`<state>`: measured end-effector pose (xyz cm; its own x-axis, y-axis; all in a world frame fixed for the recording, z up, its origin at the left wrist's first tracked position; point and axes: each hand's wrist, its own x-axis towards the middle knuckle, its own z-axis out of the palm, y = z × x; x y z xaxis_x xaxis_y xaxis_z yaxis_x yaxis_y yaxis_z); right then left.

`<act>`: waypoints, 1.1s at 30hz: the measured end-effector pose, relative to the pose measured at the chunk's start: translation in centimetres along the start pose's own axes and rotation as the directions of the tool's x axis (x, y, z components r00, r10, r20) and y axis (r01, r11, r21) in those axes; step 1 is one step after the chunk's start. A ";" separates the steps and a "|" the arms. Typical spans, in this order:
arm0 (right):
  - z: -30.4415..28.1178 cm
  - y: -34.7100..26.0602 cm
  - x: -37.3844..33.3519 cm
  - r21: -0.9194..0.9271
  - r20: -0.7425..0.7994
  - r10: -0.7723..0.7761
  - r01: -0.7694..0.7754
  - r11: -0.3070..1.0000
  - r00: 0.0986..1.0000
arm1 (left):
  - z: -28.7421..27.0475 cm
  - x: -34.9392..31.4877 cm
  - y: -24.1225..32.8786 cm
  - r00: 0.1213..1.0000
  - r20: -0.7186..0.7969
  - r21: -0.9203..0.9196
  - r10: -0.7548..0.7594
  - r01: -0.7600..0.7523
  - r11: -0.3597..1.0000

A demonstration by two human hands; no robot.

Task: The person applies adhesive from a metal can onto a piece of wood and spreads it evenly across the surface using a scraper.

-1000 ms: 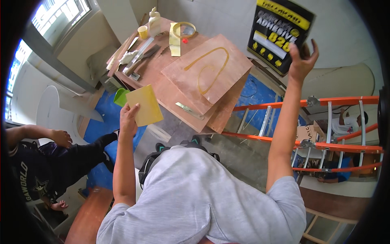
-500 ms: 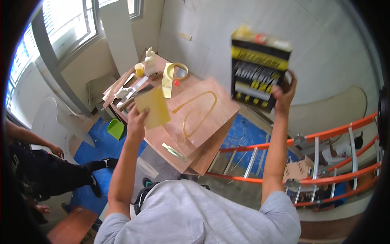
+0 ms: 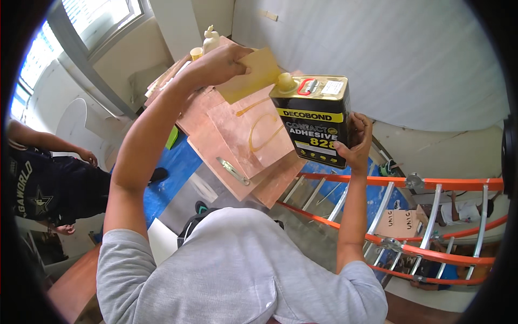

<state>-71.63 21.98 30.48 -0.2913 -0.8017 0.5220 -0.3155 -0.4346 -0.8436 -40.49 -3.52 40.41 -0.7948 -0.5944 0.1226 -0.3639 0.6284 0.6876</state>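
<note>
My left hand [image 3: 229, 60] pinches a thin yellowish spreader card [image 3: 252, 77] smeared with glue. Its right edge is beside the glue-coated spout [image 3: 287, 82] of a rectangular metal can of contact adhesive [image 3: 310, 127]; whether they touch I cannot tell. My right hand [image 3: 357, 143] grips the black and yellow can by its lower right side, holding it up, slightly tilted. Below both hands, a reddish-brown board [image 3: 272, 148] bears a curved line of amber glue [image 3: 252, 137], partly hidden by card and can. A utility knife [image 3: 233, 170] lies near the board's front edge.
A white bottle [image 3: 211, 41] and a yellow cup [image 3: 196, 53] stand at the table's far left. An orange ladder [image 3: 386, 240] stretches across the right, with a cardboard box [image 3: 399, 222] and another person [image 3: 458, 210] beyond it. A co-worker [image 3: 59, 178] stands at left.
The can has come lower and nearer, and its top now faces me. My left hand has risen and gone right, bringing the card up to the spout. My view has shifted too.
</note>
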 end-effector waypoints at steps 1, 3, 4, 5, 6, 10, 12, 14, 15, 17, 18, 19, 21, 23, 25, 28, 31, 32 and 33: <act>-0.1 0.0 -0.2 -0.018 -0.006 0.020 -0.020 1.000 1.000 | 0.2 0.0 0.3 0.999 0.036 0.017 -0.014 0.013 1.000; -0.3 0.1 -0.6 -0.052 -0.020 0.055 -0.056 0.997 0.998 | 0.7 -0.1 -0.4 0.995 0.075 -0.187 -0.062 0.075 0.980; -0.2 0.1 -0.5 -0.068 -0.024 0.050 -0.051 0.996 0.998 | 0.8 -0.3 -1.0 0.992 0.091 -0.287 -0.084 0.107 0.952; -0.2 0.1 -0.6 -0.085 -0.028 0.045 -0.047 0.995 0.999 | 1.5 -0.2 -2.2 0.983 0.122 -0.476 -0.134 0.176 0.862; 0.3 0.2 -0.3 -0.087 -0.021 0.037 -0.039 0.995 0.999 | 2.1 -0.4 -3.9 0.970 0.152 -0.638 -0.188 0.241 0.731; -0.6 1.2 -2.2 -0.133 -0.037 -0.033 0.028 0.991 0.999 | 3.3 -0.2 -4.4 0.925 0.216 -0.713 -0.314 0.369 0.597; -0.2 0.9 -2.0 -0.106 -0.015 -0.044 0.042 0.993 0.999 | 2.4 0.2 -4.3 0.905 0.309 -0.673 -0.292 0.425 0.606; -0.4 0.8 -1.9 -0.117 0.020 -0.053 0.055 0.992 0.998 | 1.9 1.0 -5.1 0.890 0.382 -0.651 -0.250 0.451 0.610; -0.7 1.1 -2.0 -0.137 0.040 -0.058 0.063 0.989 0.998 | 1.6 1.3 -5.4 0.886 0.408 -0.647 -0.222 0.452 0.614; -1.1 1.3 -2.0 -0.161 0.068 -0.058 0.068 0.985 0.996 | 1.4 1.4 -5.9 0.891 0.412 -0.654 -0.193 0.436 0.619; -1.1 1.3 -2.2 -0.165 0.071 -0.049 0.060 0.984 0.996 | 1.3 1.1 -5.1 0.898 0.396 -0.661 -0.191 0.424 0.619; -1.1 1.3 -2.4 -0.170 0.073 -0.040 0.052 0.984 0.997 | 1.3 0.9 -4.6 0.905 0.381 -0.668 -0.190 0.412 0.620; -0.7 1.2 -2.7 -0.135 0.000 -0.033 0.033 0.990 0.999 | 2.6 0.2 -5.9 0.936 0.298 -0.819 -0.189 0.352 0.453; 0.1 1.4 -2.3 -0.124 -0.005 -0.027 0.026 0.992 1.000 | 3.6 -1.3 -6.6 0.968 0.152 -0.943 -0.198 0.202 0.264; 1.3 1.9 -2.0 -0.149 0.052 -0.005 0.013 0.989 0.999 | 3.9 -3.2 -7.4 0.987 0.022 -0.991 -0.159 0.043 0.130; 4.6 3.6 -1.1 -0.182 0.087 0.034 -0.017 0.983 0.996 | 4.1 -6.9 -9.3 0.992 -0.124 -0.987 -0.008 -0.124 -0.101; 9.8 5.2 -0.4 -0.007 0.020 0.126 -0.126 0.992 0.992 | 7.0 -14.3 -11.1 0.978 -0.196 -0.954 -0.075 -0.208 -0.218; 12.0 6.1 0.0 0.055 0.020 0.090 -0.091 0.994 0.996 | 8.2 -17.4 -12.6 0.975 -0.152 -0.955 -0.163 -0.188 -0.230; 14.6 7.4 0.4 0.118 0.009 0.085 -0.086 0.989 0.996 | 9.5 -20.8 -14.2 0.964 -0.104 -0.954 -0.244 -0.166 -0.249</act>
<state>-60.88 12.44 22.66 -0.3094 -0.8393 0.4470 -0.1810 -0.4095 -0.8942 -23.44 4.67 21.25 -0.6272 -0.7785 0.0253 0.6858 -0.5366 0.4916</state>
